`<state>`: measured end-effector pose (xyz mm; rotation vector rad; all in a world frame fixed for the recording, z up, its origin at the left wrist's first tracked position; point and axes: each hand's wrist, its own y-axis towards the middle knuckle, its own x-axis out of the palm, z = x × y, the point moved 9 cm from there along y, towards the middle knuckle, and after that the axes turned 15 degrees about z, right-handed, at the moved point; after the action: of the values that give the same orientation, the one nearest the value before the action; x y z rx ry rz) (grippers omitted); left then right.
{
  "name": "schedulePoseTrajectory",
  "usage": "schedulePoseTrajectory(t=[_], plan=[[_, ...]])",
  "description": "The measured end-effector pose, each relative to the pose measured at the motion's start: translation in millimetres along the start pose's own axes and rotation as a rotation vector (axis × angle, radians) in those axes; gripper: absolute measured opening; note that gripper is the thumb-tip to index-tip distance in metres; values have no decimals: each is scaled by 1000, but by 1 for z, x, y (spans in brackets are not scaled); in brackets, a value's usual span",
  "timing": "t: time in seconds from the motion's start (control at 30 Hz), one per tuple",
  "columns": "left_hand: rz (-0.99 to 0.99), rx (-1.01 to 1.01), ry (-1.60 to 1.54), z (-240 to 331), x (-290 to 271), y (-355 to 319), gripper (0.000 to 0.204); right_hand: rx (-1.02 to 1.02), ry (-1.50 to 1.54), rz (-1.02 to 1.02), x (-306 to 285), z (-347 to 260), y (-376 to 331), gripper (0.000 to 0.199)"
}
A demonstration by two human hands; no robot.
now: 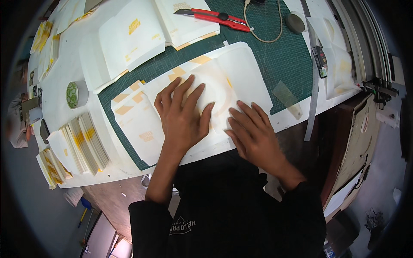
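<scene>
A white paper sheet with pale orange printing (247, 77) lies on the green cutting mat (297, 51), along the table's near edge. Fingers spread, my left hand (183, 118) rests on the middle of this sheet. To its right, my right hand (256, 133) lies with fingers extended over the sheet's near part, the wrist past the table edge. Neither hand grips anything. At the left, a printed part of the paper (140, 124) shows beside my left wrist; whether it is a fold or a separate sheet I cannot tell.
Beyond the sheet lie a red utility knife (221, 18), a looped cable (282, 26) and more printed paper (133, 34). Stacked folded papers (84, 144) and a round green-patterned container (73, 94) stand left. A clear plastic scraper-like piece (286, 99) and metal ruler (313, 94) lie right.
</scene>
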<state>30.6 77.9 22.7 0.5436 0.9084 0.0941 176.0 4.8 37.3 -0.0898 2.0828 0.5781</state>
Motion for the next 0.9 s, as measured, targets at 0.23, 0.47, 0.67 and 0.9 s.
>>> schedulePoseTrajectory(t=[0.23, 0.47, 0.67, 0.9], plan=[[-7, 3, -22, -1, 0, -2, 41, 2, 99, 59, 2, -12, -4, 31], [-32, 63, 45, 6, 3, -2, 38, -18, 208, 58, 8, -19, -3, 33], [-6, 44, 26, 2, 3, -3, 36, 23, 254, 68, 5, -22, 4, 32], [-34, 47, 21, 1, 4, -4, 41, 25, 99, 153, 2, -2, 29, 32]])
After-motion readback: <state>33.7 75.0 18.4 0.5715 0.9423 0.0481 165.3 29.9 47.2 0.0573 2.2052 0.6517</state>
